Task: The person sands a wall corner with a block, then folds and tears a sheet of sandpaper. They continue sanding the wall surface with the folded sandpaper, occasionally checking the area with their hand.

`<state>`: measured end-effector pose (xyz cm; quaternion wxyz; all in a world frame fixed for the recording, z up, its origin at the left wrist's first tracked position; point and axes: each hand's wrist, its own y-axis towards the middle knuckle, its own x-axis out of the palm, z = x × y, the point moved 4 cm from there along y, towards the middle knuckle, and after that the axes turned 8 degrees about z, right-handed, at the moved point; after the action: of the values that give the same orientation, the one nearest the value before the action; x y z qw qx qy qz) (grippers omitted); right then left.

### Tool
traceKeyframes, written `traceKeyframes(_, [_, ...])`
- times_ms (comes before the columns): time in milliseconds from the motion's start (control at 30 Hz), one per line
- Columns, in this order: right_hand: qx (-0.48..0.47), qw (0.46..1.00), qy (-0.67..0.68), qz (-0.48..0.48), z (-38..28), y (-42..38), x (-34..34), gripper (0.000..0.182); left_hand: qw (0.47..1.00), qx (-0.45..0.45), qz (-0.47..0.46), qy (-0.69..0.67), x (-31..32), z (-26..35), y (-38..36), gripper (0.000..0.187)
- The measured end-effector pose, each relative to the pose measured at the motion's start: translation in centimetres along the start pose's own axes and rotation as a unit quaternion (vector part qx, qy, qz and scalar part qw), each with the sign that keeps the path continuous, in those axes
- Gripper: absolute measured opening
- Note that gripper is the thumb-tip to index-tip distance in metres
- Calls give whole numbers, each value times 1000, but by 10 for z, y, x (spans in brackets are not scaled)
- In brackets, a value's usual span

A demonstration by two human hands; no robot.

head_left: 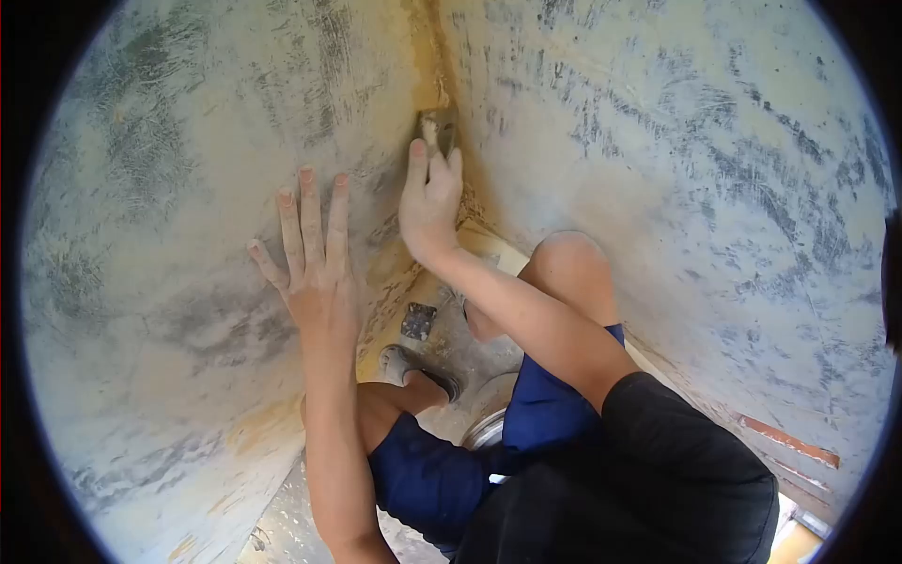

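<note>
My right hand (432, 202) is closed around a small dusty block (437, 129), greyish brown, whose exact kind I cannot make out. The block is up against the yellowish corner (440, 70) where two walls meet. To the left, my left hand (318, 249) is spread with its fingers apart, palm toward the left wall (160, 235), and holds nothing. Both that wall and the right wall (686, 188) are pale, with dark scuffs and smears.
On the floor below the corner lies a dark speckled square piece (419, 321). Beside it is my shoe (418, 367). My bent knee (568, 263) is close to the right wall, which bears an orange-brown strip (789, 441) low down. A round metallic rim (486, 430) shows beneath me.
</note>
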<state>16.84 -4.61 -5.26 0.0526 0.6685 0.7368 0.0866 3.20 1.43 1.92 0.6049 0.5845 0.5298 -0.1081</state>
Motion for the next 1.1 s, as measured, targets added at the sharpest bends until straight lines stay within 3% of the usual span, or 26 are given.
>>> traceKeyframes(100, [-18, 998, -50, 29, -13, -15, -5, 45, 998, 0, 36, -43, 1, 3, 0, 63])
traceKeyframes(367, [-3, 999, -9, 33, -14, -12, 0, 49, 995, 6, 71, -65, 1, -3, 1, 56])
traceKeyframes(433, [-82, 996, -17, 27, -24, -14, -2, 50, 995, 9, 75, -66, 3, -2, 2, 56])
traceKeyframes(467, [-17, 999, -7, 27, -18, -5, -5, 51, 995, 11, 76, -64, 4, -3, 1, 55])
traceKeyframes(567, [51, 998, -38, 1, -10, 15, -8, 49, 998, 13, 52, -41, -3, -1, 3, 54])
traceKeyframes(600, [-40, 995, -26, 87, -14, 2, 0, 50, 998, 13, 50, -42, -1, -1, 1, 54])
traceKeyframes(700, [-83, 995, 1, 48, -14, -20, 2, 53, 995, 5, 76, -56, 5, 0, 3, 53])
traceKeyframes(767, [-39, 999, -24, 18, -13, -1, -6, 54, 995, 5, 76, -66, 7, -1, 1, 53])
traceKeyframes(833, [-3, 999, -14, 47, -9, 20, -8, 52, 996, 7, 67, -52, 3, 0, 3, 53])
traceKeyframes(967, [-94, 993, -30, 66, -3, -18, 3, 55, 995, 6, 77, -57, 5, 1, 2, 53])
traceKeyframes(1000, [-54, 998, -19, 27, -4, -15, 0, 48, 995, 7, 79, -58, 7, 2, 3, 53])
traceKeyframes(1100, [-25, 998, -7, 49, -11, 18, -8, 50, 996, 8, 77, -48, 6, 0, 2, 54])
